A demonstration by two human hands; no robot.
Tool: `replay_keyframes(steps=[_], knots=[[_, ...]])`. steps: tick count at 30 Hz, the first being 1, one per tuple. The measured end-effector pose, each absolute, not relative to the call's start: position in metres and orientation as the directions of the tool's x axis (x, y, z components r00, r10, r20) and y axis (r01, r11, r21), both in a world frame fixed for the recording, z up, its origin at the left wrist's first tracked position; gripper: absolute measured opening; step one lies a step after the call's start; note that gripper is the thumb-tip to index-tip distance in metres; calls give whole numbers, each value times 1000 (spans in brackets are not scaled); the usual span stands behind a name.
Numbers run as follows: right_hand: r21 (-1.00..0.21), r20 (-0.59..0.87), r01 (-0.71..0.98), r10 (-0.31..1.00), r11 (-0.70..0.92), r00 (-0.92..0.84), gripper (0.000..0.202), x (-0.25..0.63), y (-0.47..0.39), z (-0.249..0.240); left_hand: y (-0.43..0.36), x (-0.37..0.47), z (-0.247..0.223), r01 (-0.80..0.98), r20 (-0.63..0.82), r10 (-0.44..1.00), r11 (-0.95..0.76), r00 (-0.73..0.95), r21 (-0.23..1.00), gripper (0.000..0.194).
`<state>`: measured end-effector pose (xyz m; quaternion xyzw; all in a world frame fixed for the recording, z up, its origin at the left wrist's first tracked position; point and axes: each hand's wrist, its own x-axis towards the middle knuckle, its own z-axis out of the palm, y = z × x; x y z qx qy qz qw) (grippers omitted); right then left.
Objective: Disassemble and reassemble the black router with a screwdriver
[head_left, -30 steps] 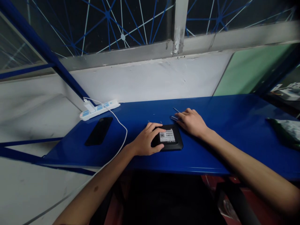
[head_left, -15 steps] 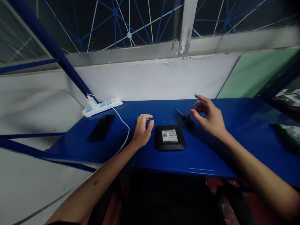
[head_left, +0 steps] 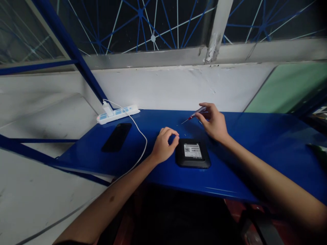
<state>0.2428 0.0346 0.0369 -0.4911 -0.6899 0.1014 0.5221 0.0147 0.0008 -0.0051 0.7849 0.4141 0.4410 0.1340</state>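
My right hand (head_left: 213,123) grips a screwdriver (head_left: 196,113) with a clear handle and a red collar. Its thin shaft points left and down, above the blue table. My left hand (head_left: 166,144) is beside the left edge of a flat black box (head_left: 180,162) with a white label on top. Thumb and forefinger of that hand meet in a pinch; whether anything is between them cannot be made out. Beyond the box lie two tiny pale pieces, perhaps screws, one of them a small piece (head_left: 185,135). Part of another thin tool shows behind my right fingers.
A dark phone (head_left: 117,137) lies left on the blue table (head_left: 158,177). Behind it is a white power strip (head_left: 119,114) with a plug and a white cable (head_left: 138,126) running toward the front edge. A wall (head_left: 163,88) closes off the back.
My right hand has moved left with the screwdriver, whose shaft now points left. The left hand's thumb and forefinger have closed together, nearer the box. The view has shifted slightly.
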Motion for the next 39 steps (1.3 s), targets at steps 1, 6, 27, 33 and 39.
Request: replay_keyframes(steps=[1, 6, 27, 33, 39], knots=[[-645, 620, 580, 785, 497, 17, 36, 237, 38, 37, -3, 16, -3, 514, 587, 742, -659, 324, 549, 6], [-613, 607, 608, 793, 505, -46, 35, 220, 52, 26, -14, 17, 3, 423, 571, 578, -816, 583, 394, 9], [-729, 592, 512, 794, 454, 139, 42, 262, 32, 24, -15, 15, 1, 410, 519, 533, -846, 669, 340, 16], [-816, 536, 364, 825, 450, 182, 38, 303, 7, 18, -14, 15, 1, 431, 500, 560, -828, 661, 358, 17], [-867, 471, 286, 859, 409, 199, 36, 309, 0, 13, -12, 15, -1, 478, 507, 594, -804, 624, 353, 17]])
